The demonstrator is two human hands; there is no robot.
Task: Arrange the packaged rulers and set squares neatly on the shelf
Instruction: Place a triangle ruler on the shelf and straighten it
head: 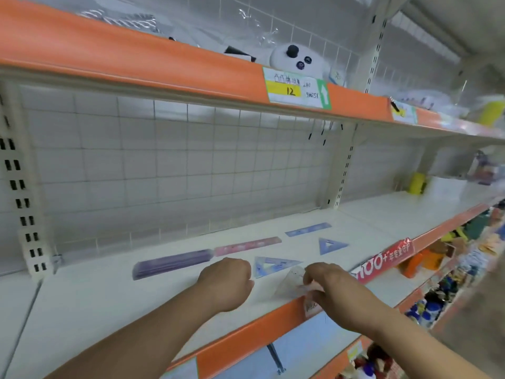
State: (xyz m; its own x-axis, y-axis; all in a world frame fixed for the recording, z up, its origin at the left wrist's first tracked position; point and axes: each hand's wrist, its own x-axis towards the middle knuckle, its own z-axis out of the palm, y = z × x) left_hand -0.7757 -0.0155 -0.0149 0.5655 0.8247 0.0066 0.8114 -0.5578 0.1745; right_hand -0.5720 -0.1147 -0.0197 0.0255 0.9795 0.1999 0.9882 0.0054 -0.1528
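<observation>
On the white shelf (pixel 109 302) lie a stack of purple packaged rulers (pixel 172 263), a pink ruler (pixel 247 246) and a blue ruler (pixel 308 229) in a row. Closer to me lie two blue set squares, one in the middle (pixel 273 265) and one further right (pixel 330 245). My right hand (pixel 332 289) pinches a clear packaged set square (pixel 291 283) at the shelf's front edge. My left hand (pixel 226 283) hovers just left of it with fingers curled, holding nothing.
An orange price strip (pixel 246 340) runs along the shelf's front, with a red sign (pixel 382 261) to the right. A wire grid (pixel 164 165) backs the shelf. The shelf above holds a white panda toy (pixel 295 57). Lower shelves at right hold colourful goods.
</observation>
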